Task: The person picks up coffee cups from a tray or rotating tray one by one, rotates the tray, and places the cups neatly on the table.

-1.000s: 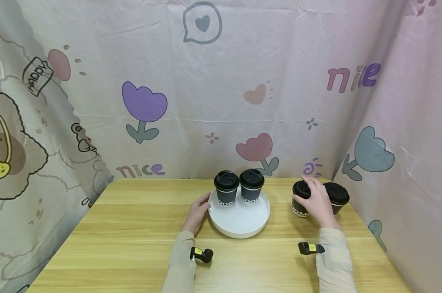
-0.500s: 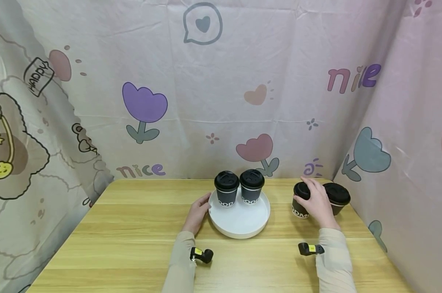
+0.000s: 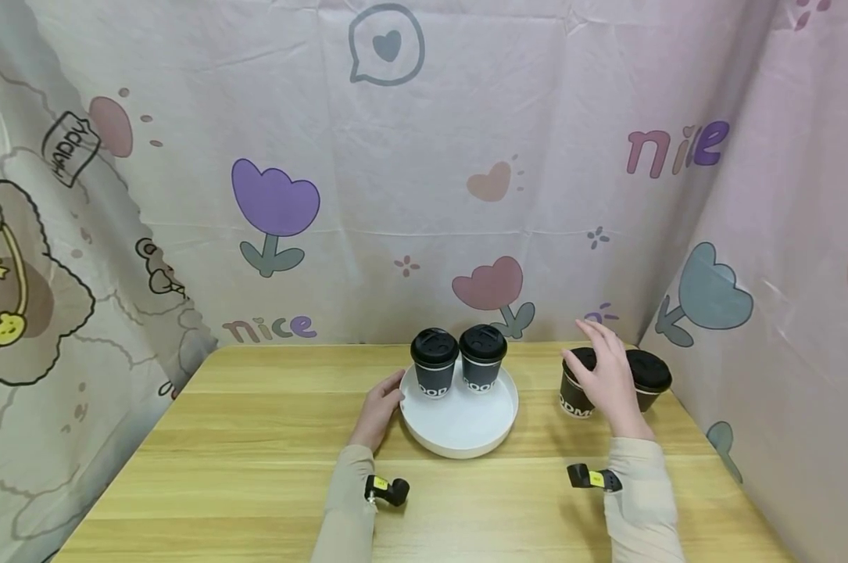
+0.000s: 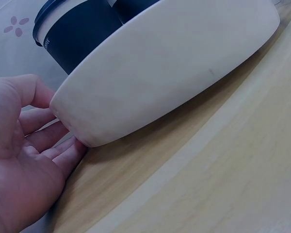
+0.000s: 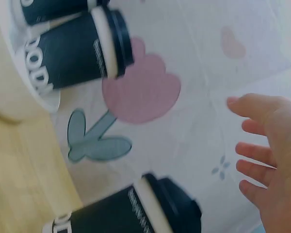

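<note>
A round white tray (image 3: 460,426) holds two dark paper coffee cups with black lids, the left cup (image 3: 434,367) and the right cup (image 3: 483,363), both upright near its back. My left hand (image 3: 377,412) holds the tray's left edge, with bent fingers (image 4: 48,136) against its side wall in the left wrist view. Over at the right, my right hand (image 3: 612,385) hovers above another lidded coffee cup (image 3: 576,396), fingers spread and holding nothing. In the right wrist view that cup (image 5: 111,213) stands apart from the fingers. Behind the right hand, one more coffee cup (image 3: 650,375) is partly hidden.
A light wooden table (image 3: 255,453) carries everything. A printed curtain (image 3: 395,195) hangs behind it and along both sides, close to the right-hand cups. Small black cameras sit on both wrists.
My right hand has lifted off the near right cup's lid, and its fingers have spread. That cup stays upright in place. The left hand, tray and other cups have not moved.
</note>
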### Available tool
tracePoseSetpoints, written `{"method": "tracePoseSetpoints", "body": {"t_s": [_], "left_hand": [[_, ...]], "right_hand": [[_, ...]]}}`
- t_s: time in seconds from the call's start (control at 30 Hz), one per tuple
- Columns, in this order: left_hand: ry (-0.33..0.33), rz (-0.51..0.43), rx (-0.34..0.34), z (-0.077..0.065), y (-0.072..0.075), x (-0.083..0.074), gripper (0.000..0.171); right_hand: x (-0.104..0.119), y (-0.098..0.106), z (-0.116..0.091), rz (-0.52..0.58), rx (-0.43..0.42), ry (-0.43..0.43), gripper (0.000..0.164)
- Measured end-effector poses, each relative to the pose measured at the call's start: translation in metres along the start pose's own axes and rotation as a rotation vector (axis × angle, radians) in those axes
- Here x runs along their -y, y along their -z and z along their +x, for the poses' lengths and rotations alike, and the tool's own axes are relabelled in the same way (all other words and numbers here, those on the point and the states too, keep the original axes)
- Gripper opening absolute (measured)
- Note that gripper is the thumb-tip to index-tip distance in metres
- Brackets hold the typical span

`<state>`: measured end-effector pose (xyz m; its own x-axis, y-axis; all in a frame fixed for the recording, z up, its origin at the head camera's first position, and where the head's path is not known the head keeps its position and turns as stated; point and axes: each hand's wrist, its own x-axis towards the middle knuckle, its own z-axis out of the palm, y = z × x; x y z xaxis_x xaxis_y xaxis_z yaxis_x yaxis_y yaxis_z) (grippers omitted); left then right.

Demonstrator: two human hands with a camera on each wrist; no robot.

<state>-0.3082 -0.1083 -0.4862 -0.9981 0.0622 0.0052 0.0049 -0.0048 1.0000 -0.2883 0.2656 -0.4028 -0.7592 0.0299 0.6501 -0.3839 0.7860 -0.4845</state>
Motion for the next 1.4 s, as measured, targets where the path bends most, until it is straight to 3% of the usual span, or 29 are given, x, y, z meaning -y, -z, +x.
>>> {"method": "tracePoseSetpoints", "body": {"t_s": [0.17, 0.3, 0.47, 0.53, 0.77, 0.97, 1.17, 1.4], "left_hand": [[0.000, -0.012, -0.009, 0.013, 0.002, 0.019, 0.056], [-0.005, -0.017, -0.026, 0.018, 0.002, 0.029, 0.057], [-0.006, -0.012, -0.038, 0.018, 0.002, 0.028, 0.058], [-0.002, -0.015, -0.044, 0.018, 0.002, 0.027, 0.058], [0.001, -0.012, -0.043, 0.018, 0.002, 0.026, 0.057], [0.001, -0.015, -0.039, 0.017, 0.002, 0.027, 0.057], [0.013, -0.030, -0.038, 0.018, 0.001, 0.028, 0.058], [0.003, -0.021, -0.035, 0.020, 0.002, 0.029, 0.058]], "right_hand": [[0.020, -0.002, 0.002, 0.124, -0.084, -0.021, 0.051], [0.032, -0.012, 0.002, 0.269, -0.121, -0.085, 0.047], [0.041, -0.035, 0.000, 0.534, -0.058, -0.233, 0.048], [0.042, -0.045, -0.001, 0.593, -0.011, -0.297, 0.049], [0.029, -0.086, -0.011, 0.616, 0.146, -0.428, 0.052], [0.015, -0.114, -0.026, 0.622, 0.216, -0.542, 0.052], [0.007, -0.126, -0.036, 0.719, 0.254, -0.664, 0.050], [0.001, -0.134, -0.042, 0.770, 0.275, -0.708, 0.048]]}}
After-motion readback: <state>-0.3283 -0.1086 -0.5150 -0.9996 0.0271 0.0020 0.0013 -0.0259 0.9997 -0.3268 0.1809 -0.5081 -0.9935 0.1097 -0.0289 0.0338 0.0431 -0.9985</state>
